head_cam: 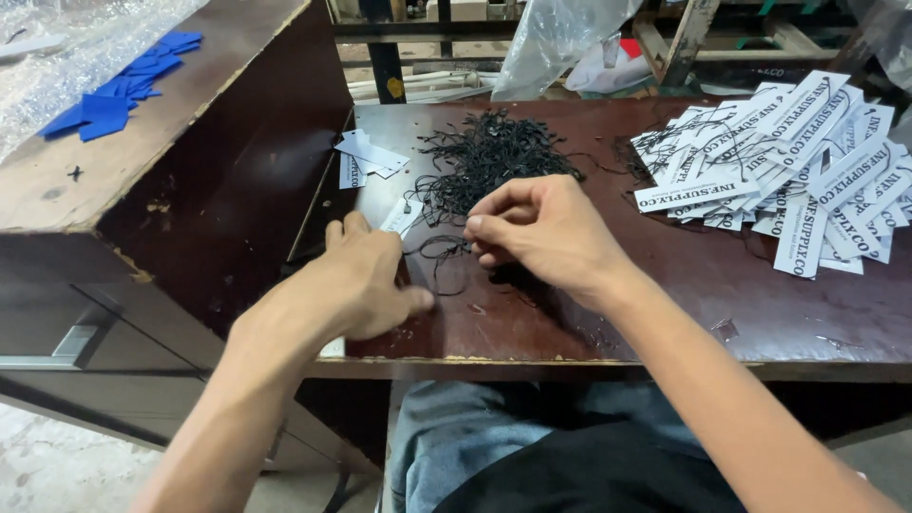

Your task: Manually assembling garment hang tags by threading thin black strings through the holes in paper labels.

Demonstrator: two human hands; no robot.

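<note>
Head view: your left hand (pixel 366 280) presses flat on a white tag (pixel 401 217) near the surface's left edge; your right hand (pixel 546 228) pinches a black string loop (pixel 445 249). Strung tags (pixel 788 161) heap at the right edge; a string pile (pixel 489 157) and loose tags (pixel 366 157) remain.

Bare forearms, no sleeves; blue jeans; dark top

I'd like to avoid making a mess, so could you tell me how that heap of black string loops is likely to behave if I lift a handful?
The black string loops look thin and limp, so they would probably droop. They lie tangled, so a handful would likely drag neighbours along. A stray loop by the right hand suggests single ones pull free lightly.
</note>
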